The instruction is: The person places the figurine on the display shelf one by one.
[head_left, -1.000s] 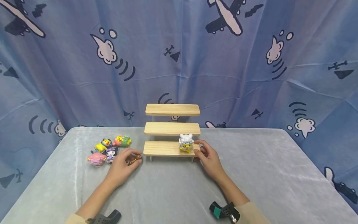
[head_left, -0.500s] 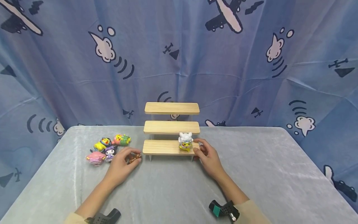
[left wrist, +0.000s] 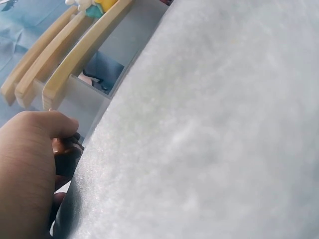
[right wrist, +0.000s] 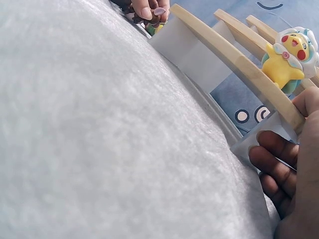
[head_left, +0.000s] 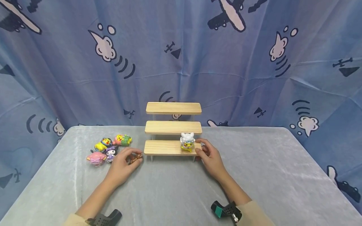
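Observation:
My left hand [head_left: 122, 164] is left of the wooden tiered display stand [head_left: 164, 147], its thumb and fingers holding a small brown figurine [head_left: 135, 159]. Most of that figurine is hidden by the hand in the left wrist view. My right hand [head_left: 210, 158] grips the right end of the lowest shelf, with the thumb at its front and curled fingers by the clear side support [right wrist: 259, 137]. Close to those fingers, a yellow Pikachu figurine [head_left: 187, 142] in a white hooded costume stands upright on the same shelf.
Left of my left hand lie a pink figurine [head_left: 96, 158], a purple-and-white one [head_left: 111, 153], a yellow one [head_left: 103, 144] and a pink-and-green one [head_left: 123, 140]. A grey cloth [head_left: 254, 175] covers the table. Behind it hangs a blue printed curtain [head_left: 181, 62].
The head view has tilted slightly, so the whole scene sits a little higher in the picture. Both hands keep the same hold and place.

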The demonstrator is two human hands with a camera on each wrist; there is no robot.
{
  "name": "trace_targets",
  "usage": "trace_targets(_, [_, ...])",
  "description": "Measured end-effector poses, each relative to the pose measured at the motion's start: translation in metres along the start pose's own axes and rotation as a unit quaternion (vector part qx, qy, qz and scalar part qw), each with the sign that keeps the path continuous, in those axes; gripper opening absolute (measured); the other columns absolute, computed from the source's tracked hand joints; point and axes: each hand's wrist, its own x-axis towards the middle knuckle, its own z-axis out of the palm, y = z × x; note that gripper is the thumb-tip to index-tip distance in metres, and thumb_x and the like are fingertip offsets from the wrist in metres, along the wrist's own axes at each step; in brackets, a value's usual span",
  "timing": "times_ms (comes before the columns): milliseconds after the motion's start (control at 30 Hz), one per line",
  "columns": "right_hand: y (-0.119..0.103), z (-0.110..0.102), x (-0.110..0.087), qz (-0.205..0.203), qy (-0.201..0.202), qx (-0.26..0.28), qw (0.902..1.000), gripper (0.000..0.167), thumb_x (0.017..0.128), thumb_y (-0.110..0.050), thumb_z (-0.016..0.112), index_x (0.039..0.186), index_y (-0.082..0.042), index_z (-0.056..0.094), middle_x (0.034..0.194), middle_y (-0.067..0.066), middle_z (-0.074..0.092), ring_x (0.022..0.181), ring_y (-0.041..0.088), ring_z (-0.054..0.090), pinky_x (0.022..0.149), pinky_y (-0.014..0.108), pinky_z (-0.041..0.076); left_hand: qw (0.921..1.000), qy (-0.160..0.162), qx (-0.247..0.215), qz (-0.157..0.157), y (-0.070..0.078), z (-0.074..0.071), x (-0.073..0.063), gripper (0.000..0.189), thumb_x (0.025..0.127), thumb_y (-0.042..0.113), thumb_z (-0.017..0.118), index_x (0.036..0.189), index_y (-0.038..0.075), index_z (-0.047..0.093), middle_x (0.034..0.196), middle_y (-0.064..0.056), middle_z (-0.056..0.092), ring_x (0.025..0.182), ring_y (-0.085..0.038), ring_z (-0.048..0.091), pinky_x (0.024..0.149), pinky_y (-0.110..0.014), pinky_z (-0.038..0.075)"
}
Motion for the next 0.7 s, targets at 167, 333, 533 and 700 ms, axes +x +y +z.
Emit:
trace_targets(167, [0.0004, 0.0, 0.0001, -0.001, -0.001, -0.002, 1.0, 0.031, 0.101, -0.015, 0.06, 0.132, -0.012, 0.059, 0.08, 0.017, 0.066, 0.072, 0.016, 0.065, 0.07, 0.026, 0.056, 1.0, -0.001, 0.0, -0.005, 0.0012, -0.0002, -0.0002, 0.023, 0.085, 0.007, 0.079, 0.106, 0.014, 0.073, 0.097, 0.001, 0.071, 0.082, -0.008, 0.059, 0.07, -0.023, 0.048])
trace_targets(333, [0.0005, -0.0005, -0.0009, -0.002, -0.001, -0.003, 1.0, 0.031, 0.101, -0.016, 0.06, 0.132, -0.012, 0.059, 0.081, 0.018, 0.068, 0.072, 0.017, 0.065, 0.067, 0.025, 0.053, 1.0, -0.001, 0.003, 0.001, -0.0001, 0.0009, -0.0007, 0.025, 0.083, 0.006, 0.08, 0.106, 0.013, 0.074, 0.097, 0.0, 0.071, 0.081, -0.007, 0.059, 0.07, -0.023, 0.048])
trace_targets(533, [-0.0009, -0.0009, -0.0006, -0.002, -0.001, -0.01, 0.9999, 0.032, 0.102, -0.017, 0.06, 0.133, -0.012, 0.058, 0.084, 0.018, 0.07, 0.071, 0.017, 0.063, 0.064, 0.023, 0.049, 0.9998, -0.004, 0.014, 0.01, -0.0015, 0.0015, 0.0005, 0.024, 0.083, 0.007, 0.08, 0.105, 0.013, 0.074, 0.096, 0.0, 0.073, 0.079, -0.004, 0.059, 0.067, -0.022, 0.047])
trace_targets(700, [-0.002, -0.0011, 0.0002, -0.002, -0.001, -0.014, 0.9999, 0.031, 0.101, -0.018, 0.06, 0.132, -0.014, 0.059, 0.08, 0.017, 0.068, 0.07, 0.017, 0.062, 0.061, 0.022, 0.044, 0.9998, -0.009, 0.017, 0.006, -0.0006, 0.0001, 0.0011, 0.024, 0.083, 0.008, 0.08, 0.106, 0.013, 0.074, 0.095, 0.0, 0.073, 0.078, -0.005, 0.059, 0.067, -0.022, 0.048])
